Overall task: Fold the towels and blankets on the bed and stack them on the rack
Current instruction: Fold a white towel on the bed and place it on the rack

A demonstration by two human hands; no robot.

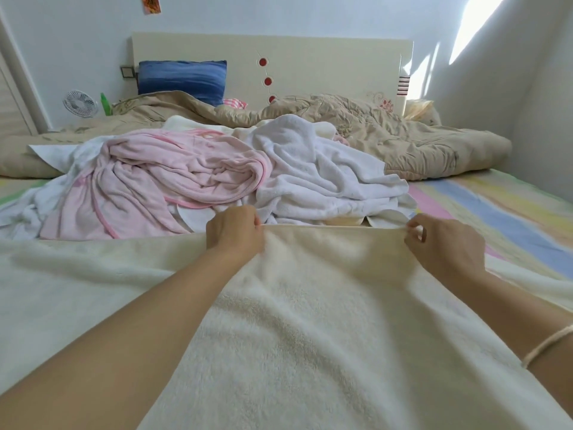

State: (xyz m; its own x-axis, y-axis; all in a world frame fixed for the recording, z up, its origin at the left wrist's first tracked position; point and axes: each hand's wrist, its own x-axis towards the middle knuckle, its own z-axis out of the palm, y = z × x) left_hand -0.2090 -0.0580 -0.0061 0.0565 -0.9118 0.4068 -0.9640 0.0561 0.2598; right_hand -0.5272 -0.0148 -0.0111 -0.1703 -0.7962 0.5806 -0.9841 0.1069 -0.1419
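pinching a cream blanket [297, 321], hands face heaped pink towel [173, 178], white towel [322, 169].

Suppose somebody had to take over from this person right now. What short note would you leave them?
Left hand pinches the far edge of the cream towel. Right hand pinches the same edge, stretched taut between them.
Things: cream towel spread over the near end of the bed; pink towel and white towels lie crumpled in a heap beyond it.
Done: no folded piece in view.
Left: fold the cream towel, then the heap; stack all on the rack, which is out of view.
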